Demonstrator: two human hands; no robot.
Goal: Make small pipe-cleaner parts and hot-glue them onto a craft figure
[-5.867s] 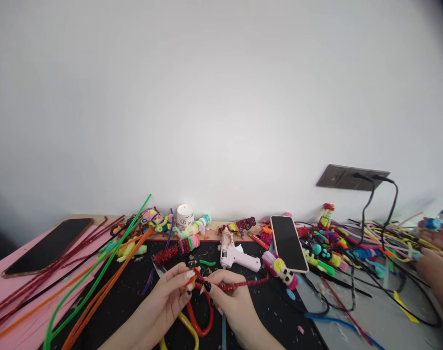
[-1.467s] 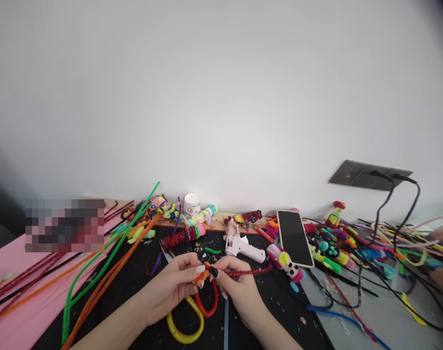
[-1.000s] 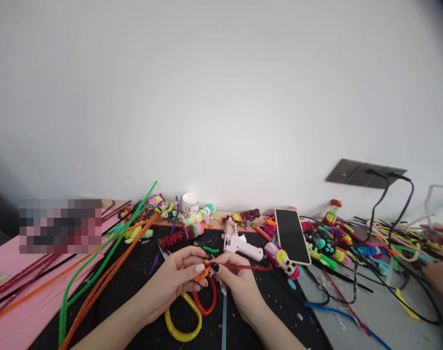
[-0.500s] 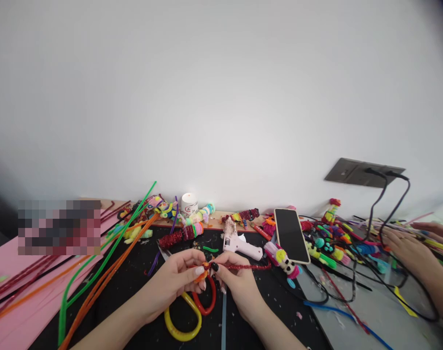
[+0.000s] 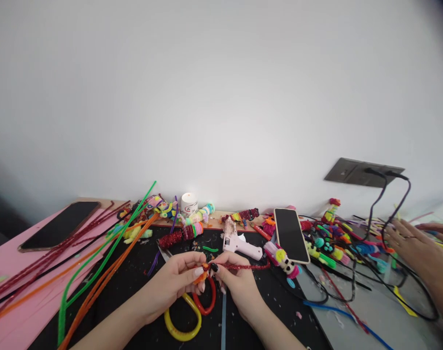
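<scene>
My left hand pinches a small orange pipe-cleaner piece between thumb and fingers. Close against it, my right hand grips a glittery red pipe cleaner, whose free end sticks out to the right. Where the two meet, the fingertips partly hide the join. Beneath my hands lie scissors with one yellow and one red handle loop. A pale glue gun rests just beyond my right hand. Beyond my left hand is a red glittery wrapped figure.
Long green and orange pipe cleaners cross the left side. A dark phone lies on pink sheet; another phone lies right. A paper cup stands by the wall. Cables hang from the outlet. A co-worker's hands reach over pipe-cleaner pieces.
My hands hold nearly the same pose, with only slight finger movement. The co-worker's near hand at the right has shifted and lifted a little.
</scene>
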